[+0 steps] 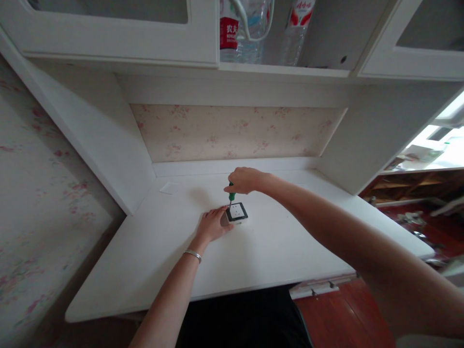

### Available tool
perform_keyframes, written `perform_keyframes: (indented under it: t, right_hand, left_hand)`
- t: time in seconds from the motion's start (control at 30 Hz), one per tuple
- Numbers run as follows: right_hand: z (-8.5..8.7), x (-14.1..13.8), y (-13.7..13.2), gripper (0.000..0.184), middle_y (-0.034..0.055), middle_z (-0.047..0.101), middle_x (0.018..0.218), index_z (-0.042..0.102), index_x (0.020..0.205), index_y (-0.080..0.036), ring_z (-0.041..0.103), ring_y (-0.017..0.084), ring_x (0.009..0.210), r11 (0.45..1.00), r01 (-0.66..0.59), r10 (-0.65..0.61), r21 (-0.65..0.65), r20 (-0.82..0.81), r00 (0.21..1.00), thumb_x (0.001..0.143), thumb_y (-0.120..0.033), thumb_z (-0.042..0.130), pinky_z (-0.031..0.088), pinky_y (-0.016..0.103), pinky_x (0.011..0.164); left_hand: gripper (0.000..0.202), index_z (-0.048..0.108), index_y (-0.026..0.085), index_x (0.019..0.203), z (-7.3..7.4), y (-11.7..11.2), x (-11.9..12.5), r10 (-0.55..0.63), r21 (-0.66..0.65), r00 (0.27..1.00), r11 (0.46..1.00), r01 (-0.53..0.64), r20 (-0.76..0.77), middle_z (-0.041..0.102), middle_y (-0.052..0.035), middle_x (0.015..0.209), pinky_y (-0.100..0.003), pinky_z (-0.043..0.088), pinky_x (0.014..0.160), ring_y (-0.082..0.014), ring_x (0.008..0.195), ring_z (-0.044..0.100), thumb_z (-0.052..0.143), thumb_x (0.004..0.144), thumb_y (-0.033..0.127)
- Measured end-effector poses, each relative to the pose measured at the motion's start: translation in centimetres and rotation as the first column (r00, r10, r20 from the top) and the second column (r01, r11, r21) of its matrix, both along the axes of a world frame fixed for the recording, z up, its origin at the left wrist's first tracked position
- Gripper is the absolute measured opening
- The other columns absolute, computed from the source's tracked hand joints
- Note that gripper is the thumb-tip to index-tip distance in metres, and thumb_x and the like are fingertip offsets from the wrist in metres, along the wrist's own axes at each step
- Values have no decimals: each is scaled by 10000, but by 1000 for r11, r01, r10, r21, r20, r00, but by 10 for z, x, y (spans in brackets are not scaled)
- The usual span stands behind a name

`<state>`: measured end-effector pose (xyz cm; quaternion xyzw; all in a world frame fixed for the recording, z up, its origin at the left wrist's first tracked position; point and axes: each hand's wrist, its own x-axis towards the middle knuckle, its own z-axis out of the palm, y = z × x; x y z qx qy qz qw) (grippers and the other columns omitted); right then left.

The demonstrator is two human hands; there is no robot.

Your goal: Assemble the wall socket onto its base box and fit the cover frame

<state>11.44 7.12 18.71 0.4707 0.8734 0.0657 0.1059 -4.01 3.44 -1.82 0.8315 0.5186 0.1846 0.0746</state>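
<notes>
A small square wall socket point(237, 212) with a white face and dark frame lies on the white desk point(152, 251). My left hand point(213, 223) rests against its left side, fingers closed on its edge. My right hand point(243, 180) is wrapped round the top of a green-handled screwdriver point(231, 195), held upright with its tip on the socket's upper left part. A silver bracelet point(193, 254) sits on my left wrist.
A white hutch with cupboard doors hangs above, with plastic water bottles point(239, 29) on its open shelf. A small white paper slip point(170, 187) lies at the desk's back left. Floral wallpaper backs the niche. A red wooden floor and cluttered shelves lie to the right.
</notes>
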Motion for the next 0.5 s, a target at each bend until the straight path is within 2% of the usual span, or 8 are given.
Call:
perform_keyframes:
  t: [0.17,0.5]
  right_hand:
    - [0,-3,2,488,114,659,555,726,803,-101,642,251,761,999,26,-27,-24,-36,999,813,-494,439,443,307,655]
    - [-2,-3,5,454,113,670,568,730,788,-102,649,230,739,999,35,-37,-29,-65,997,810,-456,445,448,295,673]
  left_hand:
    - [689,315,326,1362,2,-1,0,4,-11,1000,1000,-4,-4,446,-3,1389,-381,322,979,-254,1221,425,551,760,565]
    - [700,322,316,1363,2,0,0,-2,-13,1000,1000,2,12,469,-5,1372,-392,330,978,-258,1211,437,565,755,563]
